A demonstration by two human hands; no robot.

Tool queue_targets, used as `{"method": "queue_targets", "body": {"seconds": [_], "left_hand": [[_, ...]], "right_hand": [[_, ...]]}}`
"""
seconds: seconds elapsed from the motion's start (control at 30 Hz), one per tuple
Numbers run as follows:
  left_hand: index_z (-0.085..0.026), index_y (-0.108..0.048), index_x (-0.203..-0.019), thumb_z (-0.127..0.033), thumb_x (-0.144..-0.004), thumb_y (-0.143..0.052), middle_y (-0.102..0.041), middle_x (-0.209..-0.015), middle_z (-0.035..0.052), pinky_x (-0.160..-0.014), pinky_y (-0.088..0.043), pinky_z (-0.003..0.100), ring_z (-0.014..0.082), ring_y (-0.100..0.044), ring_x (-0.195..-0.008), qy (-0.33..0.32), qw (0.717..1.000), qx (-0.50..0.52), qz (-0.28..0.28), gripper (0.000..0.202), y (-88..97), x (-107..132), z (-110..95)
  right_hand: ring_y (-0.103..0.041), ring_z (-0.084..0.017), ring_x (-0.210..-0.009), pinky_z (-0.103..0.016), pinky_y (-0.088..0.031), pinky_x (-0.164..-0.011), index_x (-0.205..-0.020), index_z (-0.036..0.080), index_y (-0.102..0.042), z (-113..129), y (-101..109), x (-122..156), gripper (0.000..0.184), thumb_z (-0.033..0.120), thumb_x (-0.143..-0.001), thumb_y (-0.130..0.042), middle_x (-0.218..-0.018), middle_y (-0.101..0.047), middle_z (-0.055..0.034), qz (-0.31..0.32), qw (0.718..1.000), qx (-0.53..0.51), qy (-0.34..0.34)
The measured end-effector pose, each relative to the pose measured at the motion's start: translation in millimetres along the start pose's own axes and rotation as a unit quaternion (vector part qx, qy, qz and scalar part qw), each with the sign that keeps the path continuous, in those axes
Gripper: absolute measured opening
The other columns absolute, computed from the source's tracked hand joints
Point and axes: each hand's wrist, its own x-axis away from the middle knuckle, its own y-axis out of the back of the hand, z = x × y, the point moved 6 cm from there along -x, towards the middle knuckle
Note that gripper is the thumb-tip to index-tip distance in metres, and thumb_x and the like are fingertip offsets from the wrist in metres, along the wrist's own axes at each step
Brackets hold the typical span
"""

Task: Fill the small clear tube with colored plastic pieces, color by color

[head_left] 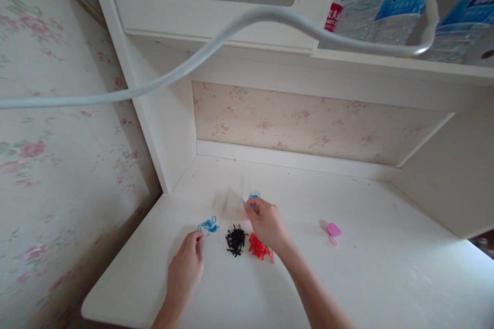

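Observation:
My left hand (pixel 187 262) is pinched at the lower left edge of a small pile of blue looped pieces (pixel 210 224). Whatever its fingertips hold is too small to make out. Farther back, my right hand (pixel 266 218) pinches a small blue looped piece (pixel 243 201). Right behind its fingers lies a bit more blue and clear material (pixel 254 195), and something pink shows under them, mostly hidden. Between the hands sits a pile of short black pieces (pixel 235 240). A pile of red pieces (pixel 259 247) lies below my right wrist, partly covered by it.
A pink tag-like object with a loop (pixel 334 230) lies on the white desk (pixel 370 277) to the right. Overhead, a pale cable (pixel 231 28) crosses in front of the cabinet (pixel 216 15). Plastic bottles (pixel 405 5) stand on the upper right shelf.

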Motion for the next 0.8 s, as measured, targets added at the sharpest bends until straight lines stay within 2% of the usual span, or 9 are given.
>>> {"method": "queue_targets", "body": {"seconds": [0.1,0.17,0.37,0.53,0.8], "left_hand": [[-0.023,-0.054,-0.1,-0.031,-0.093,-0.037,-0.068,-0.1,0.0032,-0.064,-0.045,0.023,0.0157,-0.066,-0.082,0.002,1.0,0.016,-0.001,0.02,-0.3,0.9,0.8],[-0.023,-0.053,-0.101,-0.03,-0.092,-0.037,-0.067,-0.102,0.003,-0.065,-0.045,0.023,0.015,-0.066,-0.083,0.0,1.0,0.026,-0.001,0.019,0.1,1.3,-0.3],[-0.022,-0.05,-0.104,-0.026,-0.091,-0.037,-0.062,-0.106,0.0039,-0.069,-0.046,0.025,0.0161,-0.063,-0.089,0.006,0.999,0.032,0.025,0.018,1.7,0.7,-4.0],[-0.022,-0.05,-0.103,-0.024,-0.091,-0.037,-0.06,-0.108,0.0047,-0.074,-0.047,0.027,0.0166,-0.063,-0.09,0.005,0.999,0.039,0.031,0.018,1.8,0.1,-4.2],[-0.022,-0.052,-0.103,-0.025,-0.09,-0.038,-0.062,-0.107,0.0049,-0.073,-0.048,0.027,0.0165,-0.064,-0.088,0.011,0.998,0.053,0.026,0.019,3.4,0.0,-4.3]], "right_hand": [[-0.053,-0.011,-0.055,-0.019,-0.029,-0.049,-0.088,0.023,-0.067,-18.1,30.2,-18.6,0.029,0.037,-0.088,-0.042,-0.061,-0.062,0.0018,-0.034,0.999,0.006,-0.025],[-0.055,-0.011,-0.058,-0.02,-0.029,-0.051,-0.086,0.023,-0.069,-21.4,38.4,-29.5,0.029,0.036,-0.086,-0.043,-0.065,-0.065,0.0011,-0.02,0.999,0.042,-0.018],[-0.063,-0.014,-0.073,-0.021,-0.036,-0.06,-0.084,0.022,-0.072,-18.0,36.0,-47.7,0.027,0.029,-0.081,-0.046,-0.082,-0.072,-0.004,0.058,0.989,0.138,-0.012],[-0.065,-0.018,-0.079,-0.023,-0.04,-0.065,-0.082,0.021,-0.074,-15.5,35.8,-58.5,0.024,0.027,-0.074,-0.052,-0.084,-0.073,-0.0068,0.078,0.983,0.164,-0.024],[-0.066,-0.02,-0.078,-0.025,-0.044,-0.067,-0.078,0.021,-0.075,-9.7,35.6,-73.0,0.019,0.023,-0.068,-0.059,-0.081,-0.073,-0.0079,0.102,0.976,0.188,-0.025]]}}
